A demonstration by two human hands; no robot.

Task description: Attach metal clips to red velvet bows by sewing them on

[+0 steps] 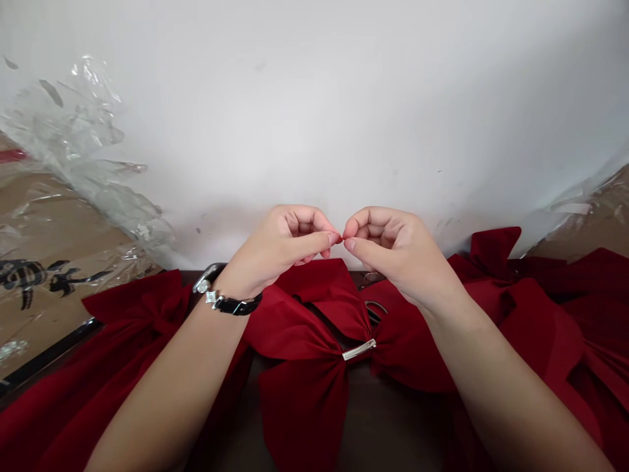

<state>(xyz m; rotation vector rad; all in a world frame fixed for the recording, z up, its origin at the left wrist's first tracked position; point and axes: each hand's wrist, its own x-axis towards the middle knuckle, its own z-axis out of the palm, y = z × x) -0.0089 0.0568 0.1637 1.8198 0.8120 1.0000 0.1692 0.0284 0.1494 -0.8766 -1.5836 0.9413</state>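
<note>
My left hand (289, 242) and my right hand (398, 255) are raised in front of the white wall, their fingertips almost meeting. Thumb and forefinger are pinched together on each. A tiny reddish speck shows between the two pinches, too small to name. Below them a large red fabric bow (304, 334) lies on the dark table, its loops and a tail spread out. At its gathered centre sits a silver metal clip (358, 350). Dark curved loops (376, 311), like scissor handles, show partly behind the bow.
Another red bow (147, 308) lies at the left, and more red fabric bows (540, 321) are heaped at the right. Cardboard wrapped in clear plastic (63, 229) stands on the left, with another wrapped piece (590, 223) at the right. The white wall (314, 118) rises behind the table.
</note>
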